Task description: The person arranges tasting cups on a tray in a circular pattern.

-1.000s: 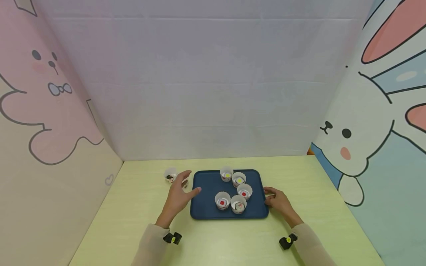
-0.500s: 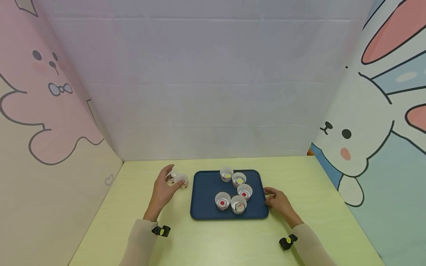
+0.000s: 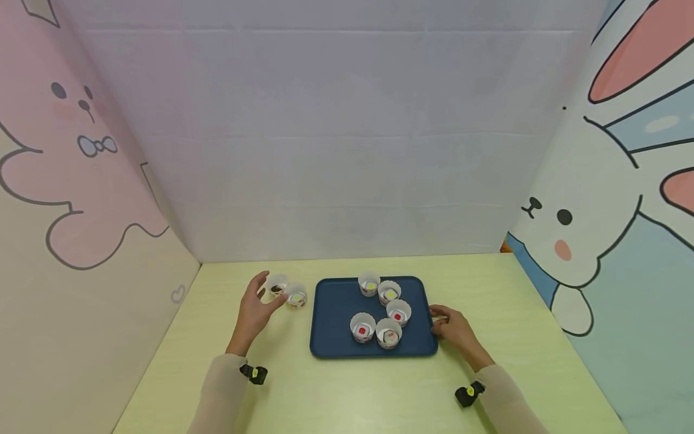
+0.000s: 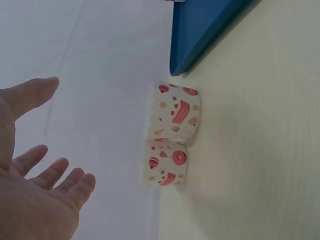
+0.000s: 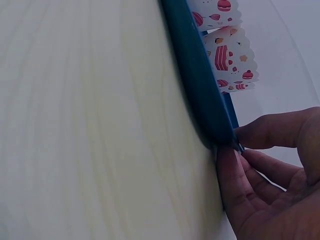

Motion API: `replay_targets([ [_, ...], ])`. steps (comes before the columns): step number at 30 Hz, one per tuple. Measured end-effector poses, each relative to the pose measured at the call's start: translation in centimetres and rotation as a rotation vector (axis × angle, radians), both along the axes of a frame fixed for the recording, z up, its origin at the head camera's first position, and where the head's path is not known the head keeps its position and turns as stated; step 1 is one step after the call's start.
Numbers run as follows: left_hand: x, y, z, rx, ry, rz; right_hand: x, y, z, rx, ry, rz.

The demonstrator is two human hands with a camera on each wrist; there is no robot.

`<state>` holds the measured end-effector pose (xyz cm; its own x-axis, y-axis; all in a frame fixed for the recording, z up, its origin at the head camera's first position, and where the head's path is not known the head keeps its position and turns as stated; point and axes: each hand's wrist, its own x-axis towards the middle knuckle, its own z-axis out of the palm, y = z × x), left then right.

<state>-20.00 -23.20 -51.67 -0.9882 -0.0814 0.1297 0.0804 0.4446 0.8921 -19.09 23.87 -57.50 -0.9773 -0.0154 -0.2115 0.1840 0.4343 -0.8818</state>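
My left hand [image 3: 255, 313] is beside two printed paper baking cups, thumb and fingers apart and nothing between them. The farther baking cup [image 3: 278, 279] holds something dark; the nearer baking cup [image 3: 296, 299] has a yellowish piece inside. From the left wrist view, the hand [image 4: 40, 195] is apart from both cups, which stand touching or nearly so. My right hand [image 3: 457, 330] pinches the right rim of a dark blue tray [image 3: 333, 319], thumb over the edge and fingers at its outer side in the right wrist view.
Several paper baking cups stand on the tray, among them a front left cup [image 3: 362, 335] with a red piece and a back cup [image 3: 368, 293] with a yellow one. A pale yellow table [image 3: 352, 392] lies beneath. Walls [image 3: 347, 150] enclose the back and both sides.
My left hand has moved left, away from the tray and past the two cups, uncovering the nearer one. The right hand, tray and cups keep their places.
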Motion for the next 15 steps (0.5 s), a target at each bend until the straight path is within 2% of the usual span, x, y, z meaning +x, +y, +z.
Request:
replay_targets([
  [7, -1.2, -1.6, -2.0, 0.044, -0.082, -0.006, 0.1, 0.0, 0.0, 0.008, 0.001, 0.005],
  [15, -2.4, -2.5, -3.4, 0.082, -0.11, -0.011, 0.2, 0.0, 0.2, 0.008, 0.004, 0.011],
])
